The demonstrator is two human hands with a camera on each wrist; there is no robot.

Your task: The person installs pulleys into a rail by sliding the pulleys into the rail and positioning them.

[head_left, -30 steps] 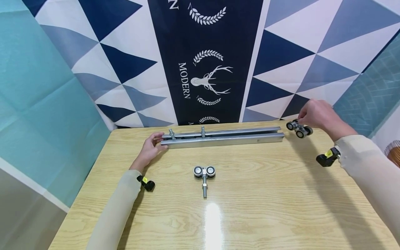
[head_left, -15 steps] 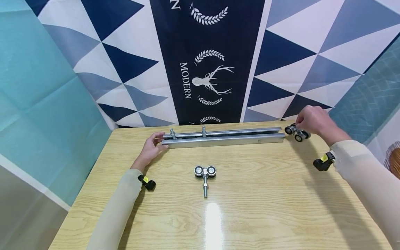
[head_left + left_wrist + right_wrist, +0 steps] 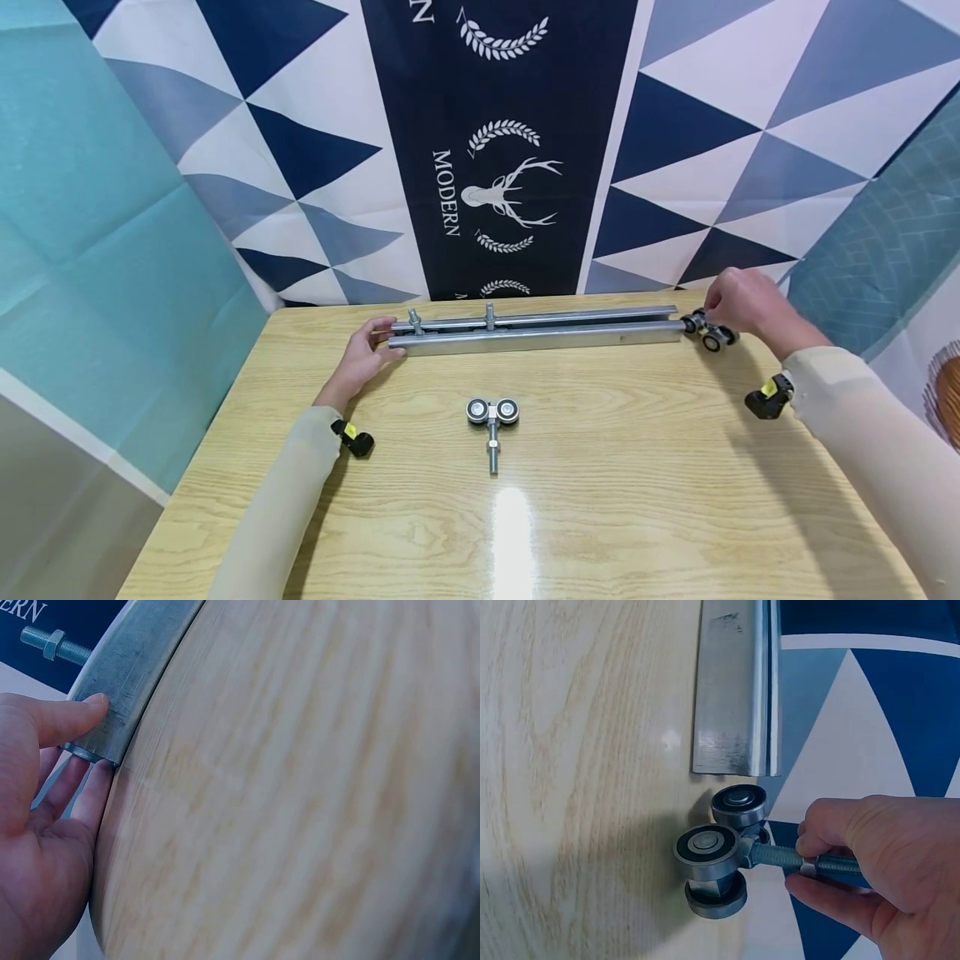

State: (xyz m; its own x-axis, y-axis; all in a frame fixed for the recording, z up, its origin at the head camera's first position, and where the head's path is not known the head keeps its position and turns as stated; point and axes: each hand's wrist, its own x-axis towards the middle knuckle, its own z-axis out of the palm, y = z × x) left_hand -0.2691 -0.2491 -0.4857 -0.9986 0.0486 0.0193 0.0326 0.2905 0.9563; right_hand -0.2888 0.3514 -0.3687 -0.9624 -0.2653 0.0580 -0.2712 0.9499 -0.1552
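Observation:
A long metal track rail (image 3: pixel 540 337) lies along the back of the table, its slot facing up. Two threaded bolts (image 3: pixel 490 317) stand up out of the slot toward its left end. My left hand (image 3: pixel 358 357) grips that left end, thumb (image 3: pixel 79 720) on the front face and fingers at the end opening. At the other end my right hand (image 3: pixel 753 307) pinches the threaded bolt (image 3: pixel 780 856) of a roller trolley (image 3: pixel 708 332). Its wheels (image 3: pixel 706 851) sit right at the rail's right end, with the bolt pointing up.
Another roller trolley (image 3: pixel 492 412) lies flat on the wooden table (image 3: pixel 615 467), in front of the rail, its bolt pointing toward me. A patterned cloth (image 3: pixel 495 150) hangs right behind the table's back edge. A teal panel (image 3: pixel 112 250) borders the left side.
My right hand has come down and left with the roller trolley, bringing its wheels close to the rail's right end. My left hand keeps its grip on the rail.

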